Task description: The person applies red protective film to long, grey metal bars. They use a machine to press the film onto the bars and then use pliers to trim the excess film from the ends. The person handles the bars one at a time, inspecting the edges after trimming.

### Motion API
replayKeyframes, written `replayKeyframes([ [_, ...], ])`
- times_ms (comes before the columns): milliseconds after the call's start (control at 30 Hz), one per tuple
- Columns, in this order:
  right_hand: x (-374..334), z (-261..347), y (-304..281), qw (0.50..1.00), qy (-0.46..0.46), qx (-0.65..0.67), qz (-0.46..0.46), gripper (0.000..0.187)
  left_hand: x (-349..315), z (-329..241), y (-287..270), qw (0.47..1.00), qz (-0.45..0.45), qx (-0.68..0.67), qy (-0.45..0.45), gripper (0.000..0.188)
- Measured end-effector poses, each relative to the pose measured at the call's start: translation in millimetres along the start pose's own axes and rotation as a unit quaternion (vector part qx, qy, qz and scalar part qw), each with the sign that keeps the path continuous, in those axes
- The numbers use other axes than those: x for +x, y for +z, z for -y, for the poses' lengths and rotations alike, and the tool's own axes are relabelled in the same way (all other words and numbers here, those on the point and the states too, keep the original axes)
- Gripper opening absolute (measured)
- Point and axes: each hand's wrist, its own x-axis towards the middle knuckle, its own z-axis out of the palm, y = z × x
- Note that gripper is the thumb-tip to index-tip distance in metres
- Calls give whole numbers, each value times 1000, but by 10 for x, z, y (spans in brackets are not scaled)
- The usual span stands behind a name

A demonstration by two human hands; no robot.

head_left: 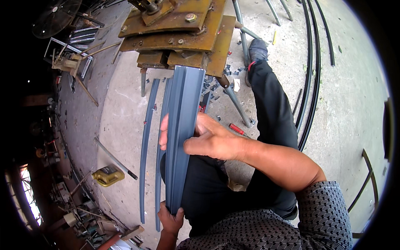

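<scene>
A long blue-grey ribbed profile strip (182, 96) lies lengthwise in front of me, its far end up against the rusty brown steel press or die (166, 44). Around its middle is my right hand (210, 139), thumb on top and fingertips showing past the left edge. My left hand (170, 220) grips the near end of the same profile, low in the head view. Whether the far end sits inside the steel block or only touches it, I cannot tell. More grey profile strips (147, 137) lie to the left of it.
A red-handled screwdriver (236, 128) and dark offcuts lie on the concrete near the stand's legs. To the left are a gold jug (108, 175) and a metal bar (114, 156). Long black strips (310, 83) run along the right; a fan (56, 18) stands far left.
</scene>
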Motion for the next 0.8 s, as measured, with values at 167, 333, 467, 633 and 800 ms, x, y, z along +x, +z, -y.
replayKeyframes([
  [167,12,25,-25,999,24,34,6,47,-68,-56,26,999,-23,-4,-26,68],
  [333,28,-10,-38,996,30,81,8,49,-70,-155,29,998,-55,4,-12,62],
  [467,37,-14,-47,996,37,82,-1,50,-46,-189,25,999,-48,-10,-15,54],
  [633,46,-4,-33,993,44,111,0,51,-68,-217,43,997,-63,-32,-15,39],
  [800,60,-20,-49,990,42,135,7,50,-84,-269,33,998,-68,-8,-7,36],
])
